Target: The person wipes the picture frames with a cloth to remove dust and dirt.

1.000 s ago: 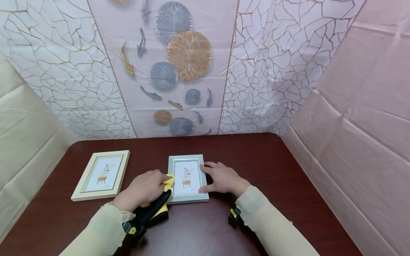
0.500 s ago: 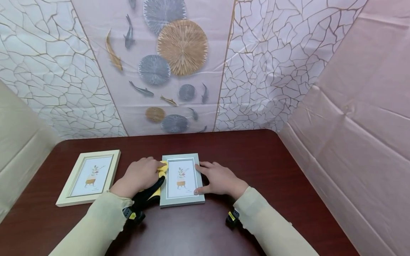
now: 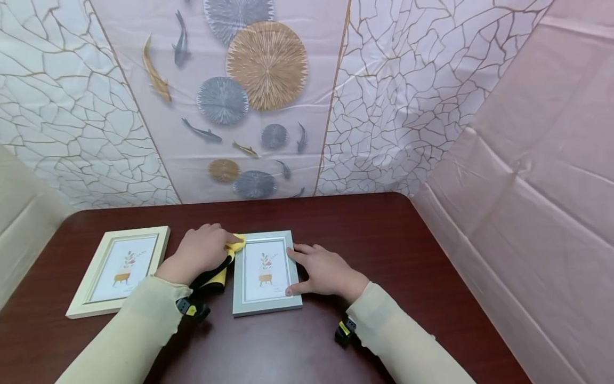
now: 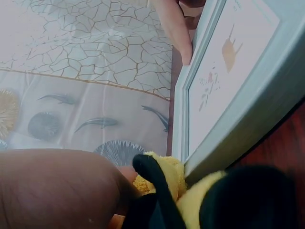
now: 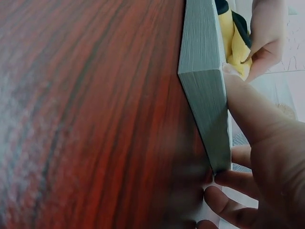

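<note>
A pale blue-green picture frame (image 3: 267, 308) lies face up on the table, with a plant print behind its front. My left hand (image 3: 199, 250) grips a yellow cloth (image 3: 235, 247) with black edging and presses it on the upper left corner of the frame. In the left wrist view the cloth (image 4: 169, 174) bunches against the frame's side. My right hand (image 3: 328, 270) rests on the right border, thumb and index finger spread on it. The right wrist view shows the thumb (image 5: 250, 105) on the frame's face and the other fingers by its side edge.
A cream picture frame (image 3: 160, 248) with a similar print lies on the left of the dark red-brown table (image 3: 355, 218), partly behind the left sleeve. Patterned cloth walls (image 3: 379, 106) stand behind and on both sides.
My left hand has slid the cloth up along the frame's left border to the top corner. My right hand keeps its place on the frame. The whole head view has shifted.
</note>
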The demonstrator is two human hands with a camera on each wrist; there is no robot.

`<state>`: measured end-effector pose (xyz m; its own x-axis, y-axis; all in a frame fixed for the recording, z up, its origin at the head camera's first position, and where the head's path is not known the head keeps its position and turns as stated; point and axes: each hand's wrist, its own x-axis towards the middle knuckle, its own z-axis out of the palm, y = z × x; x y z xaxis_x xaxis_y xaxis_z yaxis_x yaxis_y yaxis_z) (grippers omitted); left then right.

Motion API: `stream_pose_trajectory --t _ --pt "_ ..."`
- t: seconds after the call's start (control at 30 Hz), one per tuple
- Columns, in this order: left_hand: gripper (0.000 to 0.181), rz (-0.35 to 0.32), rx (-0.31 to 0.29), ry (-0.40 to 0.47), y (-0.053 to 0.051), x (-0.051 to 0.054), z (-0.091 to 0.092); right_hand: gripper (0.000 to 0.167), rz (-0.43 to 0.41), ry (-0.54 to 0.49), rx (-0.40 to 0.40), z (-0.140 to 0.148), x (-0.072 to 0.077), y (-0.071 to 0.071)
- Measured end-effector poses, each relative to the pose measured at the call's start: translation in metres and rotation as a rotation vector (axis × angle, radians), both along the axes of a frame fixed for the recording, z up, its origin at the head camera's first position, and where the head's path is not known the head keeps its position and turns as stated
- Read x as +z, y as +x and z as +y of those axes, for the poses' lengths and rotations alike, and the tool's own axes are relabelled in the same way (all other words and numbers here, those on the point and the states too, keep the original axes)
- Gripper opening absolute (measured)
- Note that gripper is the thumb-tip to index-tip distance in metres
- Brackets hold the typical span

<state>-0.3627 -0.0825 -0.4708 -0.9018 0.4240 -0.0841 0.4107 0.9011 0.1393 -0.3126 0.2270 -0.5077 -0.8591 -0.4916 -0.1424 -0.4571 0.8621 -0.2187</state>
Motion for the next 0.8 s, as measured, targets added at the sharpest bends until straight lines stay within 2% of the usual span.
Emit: stream_pose_trajectory --t 0.3,0.47,0.67,0.8 --pt "0.041 0.095 -0.052 0.02 -0.008 0.002 0.001 0.102 -0.006 0.0 -0.005 -0.002 0.004 0.002" --pt "0.046 0.09 -0.074 0.009 -0.013 0.003 0.006 0.102 -0.01 -0.003 -0.004 -0.001 0.005 0.002" --pt "0.043 0.067 -0.122 0.032 -0.016 0.006 0.014 0.101 -0.007 -0.002 -0.006 -0.001 0.004 0.002" --pt "0.043 0.043 -0.131 0.041 -0.018 0.008 0.022 0.102 -0.004 0.004 0.0 -0.002 0.004 0.001"
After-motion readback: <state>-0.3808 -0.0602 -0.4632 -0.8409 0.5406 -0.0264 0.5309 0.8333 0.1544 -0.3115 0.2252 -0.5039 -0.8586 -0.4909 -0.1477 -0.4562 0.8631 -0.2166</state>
